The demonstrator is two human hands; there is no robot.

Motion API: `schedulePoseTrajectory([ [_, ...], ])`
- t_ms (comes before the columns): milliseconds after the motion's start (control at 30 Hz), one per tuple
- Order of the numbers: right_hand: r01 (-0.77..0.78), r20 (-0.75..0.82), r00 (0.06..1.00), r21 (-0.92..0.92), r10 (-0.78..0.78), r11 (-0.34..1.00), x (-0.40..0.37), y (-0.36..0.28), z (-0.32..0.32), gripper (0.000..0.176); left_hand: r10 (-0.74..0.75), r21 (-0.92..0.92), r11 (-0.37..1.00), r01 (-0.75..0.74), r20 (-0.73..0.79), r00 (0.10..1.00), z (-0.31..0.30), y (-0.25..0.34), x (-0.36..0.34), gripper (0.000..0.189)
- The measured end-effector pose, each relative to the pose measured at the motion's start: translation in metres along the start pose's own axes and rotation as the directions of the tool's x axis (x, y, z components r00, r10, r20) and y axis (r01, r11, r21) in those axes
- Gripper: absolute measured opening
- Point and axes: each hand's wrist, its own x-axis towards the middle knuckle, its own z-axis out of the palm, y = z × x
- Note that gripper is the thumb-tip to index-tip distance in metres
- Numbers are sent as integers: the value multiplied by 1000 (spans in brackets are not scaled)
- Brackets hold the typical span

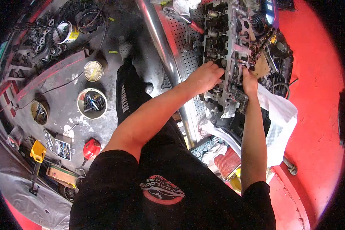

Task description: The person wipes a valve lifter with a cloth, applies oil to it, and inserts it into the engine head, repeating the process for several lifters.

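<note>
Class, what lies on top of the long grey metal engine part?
On the long grey metal engine part, the bare left hand covers part of the left side; the bare right hand is at the right edge. What lies beneath them cannot be seen.

Arms [253, 143] outstretched, left grip [207, 78] curled

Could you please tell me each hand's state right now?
Left hand: curled at the long grey metal cylinder head; whether it holds anything cannot be told.
Right hand: at its right side, partly hidden; grip cannot be told.

Downward view from the head
</note>
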Motion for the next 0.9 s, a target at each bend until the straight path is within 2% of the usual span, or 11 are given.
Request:
schedulePoseTrajectory([
  [33,-11,-1,1000,6,11,1000,-6,-7,-4,77,-6,-32,999,6,-7,1000,1,-1,0,24],
  [133,124,-36,992,31,-122,992,-28,-25,-15,74,-34,-112,993,29,-41,999,3,-2,-1,25],
  [233,18,-27,999,54,-17,998,-24,-22,-13,70,-60,-143,989,46,-96,994,7,0,-4,29],
  [300,47,-18,999,65,-46,997,-19,-20,-11,70,-58,-138,990,39,-135,989,9,1,-4,30],
  [400,69,-30,997,63,-67,996,-18,-14,-8,72,-248,-347,919,185,-145,958,10,2,-7,26],
  [500,44,-19,999,41,-44,998,-16,-15,-10,74,-123,-266,961,79,-154,980,10,-5,-7,21],
  [600,38,-31,999,11,-38,999,-16,-16,-9,74,-98,-183,981,69,-154,983,16,-10,3,18],
  [700,57,-21,998,17,-57,998,-17,-13,-9,74,-312,-423,866,267,-40,949,15,-10,6,22],
  [800,98,-49,994,6,-98,995,-16,-13,-7,72,-407,-328,876,353,-110,907,16,-3,9,22],
  [900,121,-28,992,9,-121,993,-24,-24,-16,71,-519,-409,783,468,-15,855,16,-2,16,22],
])
